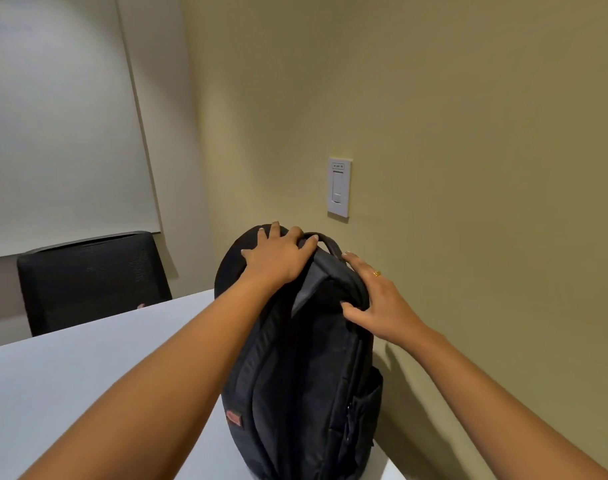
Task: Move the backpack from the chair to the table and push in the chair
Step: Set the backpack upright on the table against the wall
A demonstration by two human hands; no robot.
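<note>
White table (88,368): backpack (306,368) upright, placement nearly done. Your left hand (278,259), right hand (377,301) spread flat, steadying. Next: release gently, push in chair, likely offscreen.

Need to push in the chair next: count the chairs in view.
1: a black chair at the far edge of the table, left of the backpack. Others may be hidden.
</note>
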